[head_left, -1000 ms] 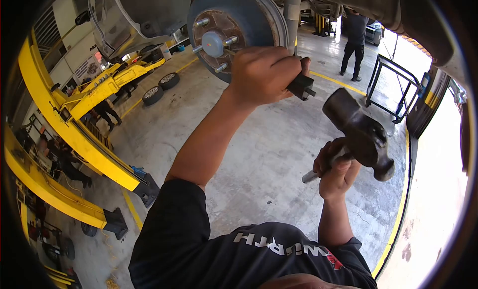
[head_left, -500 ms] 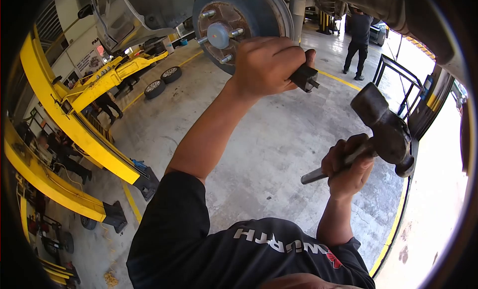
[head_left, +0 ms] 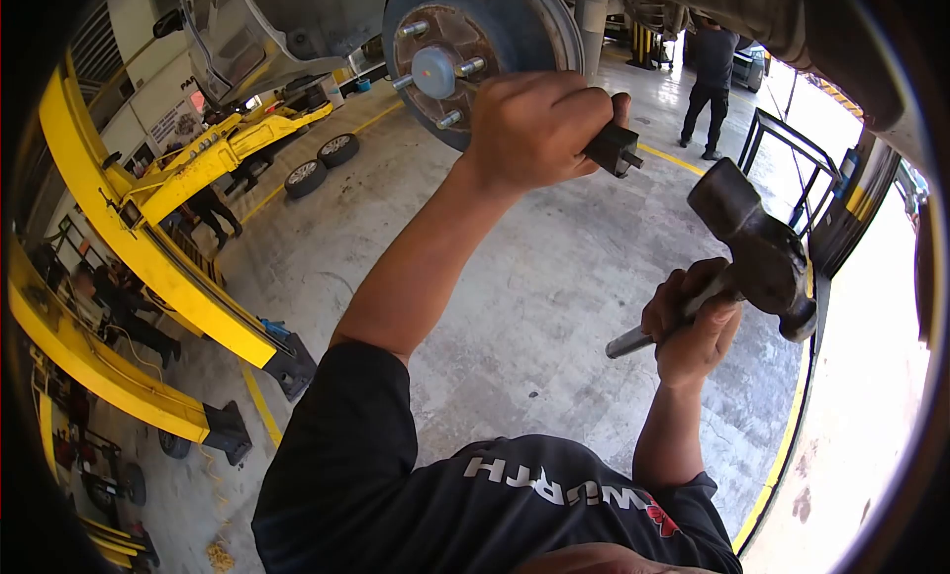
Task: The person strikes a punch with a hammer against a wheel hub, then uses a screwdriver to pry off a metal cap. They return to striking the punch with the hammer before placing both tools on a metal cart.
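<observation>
My left hand (head_left: 539,129), closed in a fist, grips a dark square-ended metal tool (head_left: 614,150) whose end has a small stub. Most of that tool is hidden by the fingers. Right behind this hand is a brake drum (head_left: 485,54) with several wheel studs and a round hub cap (head_left: 433,71). Lower right, my right hand (head_left: 698,327) is wrapped round the grey handle of a ball-peen hammer (head_left: 757,242). Its broad face points up and left, apart from the square-ended tool.
Yellow lift arms (head_left: 168,297) run down the left side. Two wheels (head_left: 322,165) lie on the floor behind. At the back right a person (head_left: 711,84) stands near a black metal frame (head_left: 792,158). Raised car bodywork (head_left: 821,30) hangs overhead.
The hammer in my right hand has moved slightly up and to the left. My left hand and the tool in it have shifted a little to the right.
</observation>
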Action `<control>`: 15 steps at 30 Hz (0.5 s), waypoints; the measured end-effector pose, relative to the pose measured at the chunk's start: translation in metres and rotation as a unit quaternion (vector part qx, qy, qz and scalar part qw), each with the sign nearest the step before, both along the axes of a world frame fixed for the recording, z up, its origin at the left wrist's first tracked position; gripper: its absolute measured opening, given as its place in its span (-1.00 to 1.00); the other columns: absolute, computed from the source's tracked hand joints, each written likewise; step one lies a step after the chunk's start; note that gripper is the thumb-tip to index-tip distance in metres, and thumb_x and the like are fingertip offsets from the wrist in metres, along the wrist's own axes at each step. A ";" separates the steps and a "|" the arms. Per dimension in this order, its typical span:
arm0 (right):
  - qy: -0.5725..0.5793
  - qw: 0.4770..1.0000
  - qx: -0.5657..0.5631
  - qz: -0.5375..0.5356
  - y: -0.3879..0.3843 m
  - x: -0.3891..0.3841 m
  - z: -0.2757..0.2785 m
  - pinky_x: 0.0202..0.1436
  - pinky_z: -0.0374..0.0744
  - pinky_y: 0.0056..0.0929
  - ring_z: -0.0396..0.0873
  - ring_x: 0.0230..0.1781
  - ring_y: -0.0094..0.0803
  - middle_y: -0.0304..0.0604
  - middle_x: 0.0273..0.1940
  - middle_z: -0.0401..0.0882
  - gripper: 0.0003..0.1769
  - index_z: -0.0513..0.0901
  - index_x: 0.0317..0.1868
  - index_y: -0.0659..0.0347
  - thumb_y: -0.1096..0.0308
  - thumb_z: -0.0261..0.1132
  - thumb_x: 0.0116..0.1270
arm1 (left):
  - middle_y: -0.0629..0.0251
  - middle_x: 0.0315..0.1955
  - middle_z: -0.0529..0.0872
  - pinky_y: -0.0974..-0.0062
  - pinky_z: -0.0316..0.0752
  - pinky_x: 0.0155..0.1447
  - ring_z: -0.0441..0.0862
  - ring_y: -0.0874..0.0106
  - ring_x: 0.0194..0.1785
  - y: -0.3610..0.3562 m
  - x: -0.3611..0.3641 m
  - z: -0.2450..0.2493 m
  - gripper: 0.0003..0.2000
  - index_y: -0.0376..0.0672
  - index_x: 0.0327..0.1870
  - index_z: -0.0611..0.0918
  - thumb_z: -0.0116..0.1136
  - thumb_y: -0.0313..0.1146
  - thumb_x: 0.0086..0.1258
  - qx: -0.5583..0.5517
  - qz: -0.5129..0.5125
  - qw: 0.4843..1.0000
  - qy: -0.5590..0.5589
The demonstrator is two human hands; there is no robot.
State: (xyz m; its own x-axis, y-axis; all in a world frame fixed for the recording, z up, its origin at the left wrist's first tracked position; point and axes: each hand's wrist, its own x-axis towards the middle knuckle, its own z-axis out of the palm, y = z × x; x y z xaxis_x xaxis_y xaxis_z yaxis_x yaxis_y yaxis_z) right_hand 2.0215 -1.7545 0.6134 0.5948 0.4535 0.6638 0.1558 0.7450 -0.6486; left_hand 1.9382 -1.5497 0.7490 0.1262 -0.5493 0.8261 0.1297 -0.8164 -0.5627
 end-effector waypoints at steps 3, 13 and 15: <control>0.009 1.000 -0.003 0.024 -0.001 0.002 -0.006 -0.71 0.20 -0.58 0.17 -0.74 -0.61 -0.30 -0.61 0.27 -0.22 0.35 -0.17 0.21 -0.49 0.11 0.37 | 0.38 -0.74 0.46 0.41 0.36 -0.62 0.47 0.37 -0.71 0.001 0.003 -0.002 -0.67 -0.05 -0.65 0.45 0.43 -0.35 0.18 0.010 0.000 1.000 -0.004; 0.056 0.979 0.140 0.134 -0.024 0.027 -0.006 -0.66 0.39 -0.45 0.32 -0.73 -0.46 -0.27 -0.60 0.33 -0.28 0.31 -0.19 0.02 -0.54 0.12 0.32 | 0.40 -0.73 0.47 0.44 0.37 -0.61 0.47 0.39 -0.71 0.000 0.005 -0.001 -0.66 -0.04 -0.65 0.44 0.45 -0.34 0.15 0.016 0.014 1.000 -0.010; 0.073 0.967 0.222 0.102 -0.034 0.022 0.002 -0.65 0.41 -0.42 0.31 -0.74 -0.46 -0.25 -0.61 0.33 -0.30 0.28 -0.21 -0.02 -0.53 0.10 0.33 | 0.40 -0.73 0.47 0.44 0.37 -0.61 0.48 0.39 -0.70 0.003 0.005 -0.002 -0.66 -0.04 -0.65 0.45 0.46 -0.32 0.15 0.021 0.010 1.000 -0.018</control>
State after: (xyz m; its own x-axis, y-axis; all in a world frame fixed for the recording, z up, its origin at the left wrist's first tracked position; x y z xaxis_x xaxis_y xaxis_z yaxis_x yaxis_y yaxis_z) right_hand 2.0432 -1.7885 0.6154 0.6257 0.2602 0.7354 -0.0930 0.9609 -0.2609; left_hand 1.9435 -1.5465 0.7467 0.1088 -0.5813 0.8064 0.1672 -0.7889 -0.5913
